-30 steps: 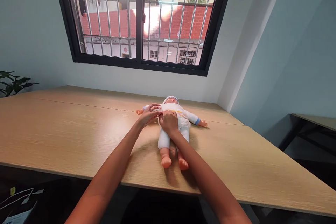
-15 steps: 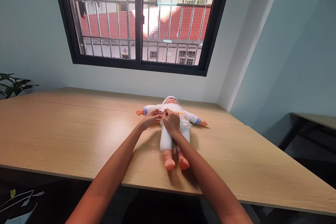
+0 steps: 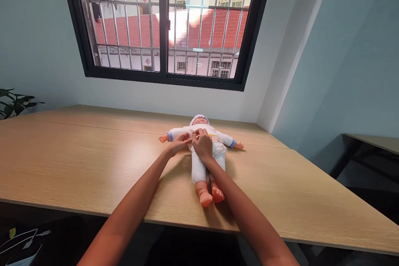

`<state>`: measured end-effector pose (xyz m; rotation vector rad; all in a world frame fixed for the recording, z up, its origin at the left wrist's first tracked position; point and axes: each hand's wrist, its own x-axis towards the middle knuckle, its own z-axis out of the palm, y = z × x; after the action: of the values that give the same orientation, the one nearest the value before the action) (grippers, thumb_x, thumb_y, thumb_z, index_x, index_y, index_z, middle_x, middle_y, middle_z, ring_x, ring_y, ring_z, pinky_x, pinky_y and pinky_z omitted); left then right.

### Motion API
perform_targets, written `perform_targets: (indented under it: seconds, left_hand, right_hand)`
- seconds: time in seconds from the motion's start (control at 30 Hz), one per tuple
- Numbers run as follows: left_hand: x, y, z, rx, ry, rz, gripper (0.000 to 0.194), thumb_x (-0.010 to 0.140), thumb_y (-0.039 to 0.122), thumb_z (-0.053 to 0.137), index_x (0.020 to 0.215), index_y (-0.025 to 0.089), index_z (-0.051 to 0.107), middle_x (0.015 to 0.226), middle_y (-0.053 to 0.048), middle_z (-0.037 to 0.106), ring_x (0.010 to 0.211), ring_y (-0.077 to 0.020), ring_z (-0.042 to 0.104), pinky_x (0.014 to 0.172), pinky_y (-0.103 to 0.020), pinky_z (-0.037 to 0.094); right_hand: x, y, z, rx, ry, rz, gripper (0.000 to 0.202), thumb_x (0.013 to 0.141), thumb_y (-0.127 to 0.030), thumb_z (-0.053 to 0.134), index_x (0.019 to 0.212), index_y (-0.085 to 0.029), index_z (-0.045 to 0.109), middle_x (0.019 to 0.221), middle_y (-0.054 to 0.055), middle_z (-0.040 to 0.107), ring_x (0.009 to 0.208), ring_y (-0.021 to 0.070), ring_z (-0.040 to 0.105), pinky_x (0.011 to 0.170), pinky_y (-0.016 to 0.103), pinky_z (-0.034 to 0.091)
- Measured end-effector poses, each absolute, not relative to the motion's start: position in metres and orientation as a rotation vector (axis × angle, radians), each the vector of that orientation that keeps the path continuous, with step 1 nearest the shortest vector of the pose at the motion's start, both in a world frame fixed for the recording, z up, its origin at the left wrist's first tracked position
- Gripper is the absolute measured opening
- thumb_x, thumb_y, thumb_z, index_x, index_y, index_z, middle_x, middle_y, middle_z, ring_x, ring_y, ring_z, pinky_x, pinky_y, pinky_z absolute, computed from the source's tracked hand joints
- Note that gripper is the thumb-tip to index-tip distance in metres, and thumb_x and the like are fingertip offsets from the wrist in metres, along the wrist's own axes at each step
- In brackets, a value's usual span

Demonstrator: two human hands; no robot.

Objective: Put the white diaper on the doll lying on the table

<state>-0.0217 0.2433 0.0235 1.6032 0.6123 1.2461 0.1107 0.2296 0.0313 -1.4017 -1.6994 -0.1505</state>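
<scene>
Doll (image 3: 205, 156) is laid face-up on counter (image 3: 77, 158), slid slightly toward the near edge since 1 s ago. White garment at its waist is pinched by left hand (image 3: 179, 143) and right hand (image 3: 202, 146), now drawn closer together.

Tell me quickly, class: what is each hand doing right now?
Left hand: fingers pinched on the doll's white clothing at the waist.
Right hand: grip closed on the same clothing, resting on the doll's belly.

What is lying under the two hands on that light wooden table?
A baby doll in white clothes lies face up on the light wooden table. The left hand and right hand rest on its waist, hiding what the fingers pinch there.
</scene>
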Motion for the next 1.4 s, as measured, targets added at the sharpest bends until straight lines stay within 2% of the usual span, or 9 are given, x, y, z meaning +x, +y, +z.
perform_targets:
  seconds: [0.13, 0.33, 0.4, 0.5, 0.6, 0.67, 0.8, 1.17, 1.4]
  left_hand:
    - [-0.023, 0.242, 0.024, 1.595, 0.620, 1.175, 0.035, 0.072, 0.046, 0.079, 0.090, 0.016, 0.071, 0.091, -0.008, 0.069, 0.082, -0.0194, 0.060, 0.073, -0.030, 0.047]
    - [-0.022, 0.242, 0.024, 1.566, 0.689, 1.172, 0.039, 0.077, 0.053, 0.072, 0.101, 0.022, 0.072, 0.106, -0.008, 0.068, 0.092, -0.0217, 0.059, 0.074, -0.029, 0.046]
    - [-0.021, 0.243, 0.023, 1.566, 0.719, 1.166, 0.040, 0.078, 0.055, 0.071, 0.099, 0.021, 0.070, 0.103, -0.007, 0.067, 0.089, -0.0205, 0.057, 0.072, -0.029, 0.044]
    - [-0.018, 0.244, 0.024, 1.573, 0.750, 1.172, 0.037, 0.081, 0.056, 0.068, 0.085, 0.019, 0.065, 0.085, -0.003, 0.061, 0.076, -0.0163, 0.051, 0.068, -0.027, 0.040]
    - [-0.014, 0.241, 0.026, 1.587, 0.764, 1.178, 0.035, 0.079, 0.051, 0.072, 0.076, 0.020, 0.058, 0.071, 0.001, 0.050, 0.067, -0.0141, 0.043, 0.063, -0.028, 0.035]
    - [-0.012, 0.239, 0.028, 1.604, 0.765, 1.188, 0.033, 0.075, 0.045, 0.078, 0.076, 0.020, 0.057, 0.069, 0.002, 0.048, 0.066, -0.0144, 0.042, 0.063, -0.029, 0.034]
    - [-0.009, 0.232, 0.033, 1.623, 0.752, 1.219, 0.032, 0.070, 0.038, 0.082, 0.080, 0.020, 0.057, 0.073, 0.001, 0.053, 0.069, -0.0162, 0.048, 0.065, -0.029, 0.038]
    - [-0.010, 0.224, 0.038, 1.649, 0.786, 1.210, 0.041, 0.067, 0.039, 0.084, 0.099, 0.023, 0.063, 0.085, -0.002, 0.058, 0.086, -0.0204, 0.057, 0.074, -0.030, 0.045]
    - [-0.008, 0.226, 0.035, 1.660, 0.786, 1.307, 0.039, 0.064, 0.037, 0.085, 0.093, 0.022, 0.063, 0.093, -0.003, 0.059, 0.090, -0.0217, 0.055, 0.076, -0.031, 0.046]
  right_hand:
    - [0.111, 0.229, 0.031, -1.352, -1.706, -0.139, 0.014, 0.095, -0.027, 0.047, 0.090, -0.019, 0.057, 0.092, 0.005, 0.063, 0.084, 0.0186, 0.059, 0.078, 0.029, 0.042]
    - [0.114, 0.234, 0.031, -1.291, -1.655, -0.031, 0.025, 0.097, -0.035, 0.044, 0.081, -0.020, 0.053, 0.085, 0.004, 0.060, 0.076, 0.0173, 0.058, 0.074, 0.028, 0.044]
    - [0.116, 0.237, 0.032, -1.279, -1.623, 0.024, 0.025, 0.096, -0.034, 0.043, 0.076, -0.021, 0.051, 0.081, 0.004, 0.058, 0.074, 0.0170, 0.057, 0.072, 0.027, 0.044]
    - [0.122, 0.243, 0.035, -1.258, -1.565, 0.124, 0.024, 0.092, -0.033, 0.045, 0.071, -0.022, 0.047, 0.077, 0.003, 0.056, 0.073, 0.0170, 0.056, 0.069, 0.026, 0.044]
    - [0.129, 0.248, 0.037, -1.242, -1.498, 0.267, 0.022, 0.087, -0.032, 0.048, 0.067, -0.022, 0.047, 0.072, 0.002, 0.058, 0.069, 0.0172, 0.055, 0.068, 0.027, 0.043]
    - [0.133, 0.252, 0.037, -1.231, -1.460, 0.347, 0.021, 0.085, -0.030, 0.049, 0.067, -0.021, 0.047, 0.069, 0.002, 0.059, 0.067, 0.0170, 0.054, 0.067, 0.028, 0.042]
    - [0.139, 0.257, 0.037, -1.218, -1.372, 0.483, 0.019, 0.082, -0.026, 0.051, 0.065, -0.021, 0.047, 0.064, 0.002, 0.059, 0.061, 0.0158, 0.051, 0.063, 0.027, 0.041]
    - [0.140, 0.260, 0.035, -1.154, -1.324, 0.600, 0.016, 0.080, -0.023, 0.053, 0.065, -0.020, 0.049, 0.063, 0.002, 0.058, 0.060, 0.0149, 0.050, 0.061, 0.027, 0.040]
    - [0.138, 0.253, 0.038, -1.146, -1.342, 0.596, 0.014, 0.081, -0.029, 0.054, 0.070, -0.020, 0.055, 0.066, 0.002, 0.063, 0.064, 0.0171, 0.057, 0.065, 0.028, 0.043]
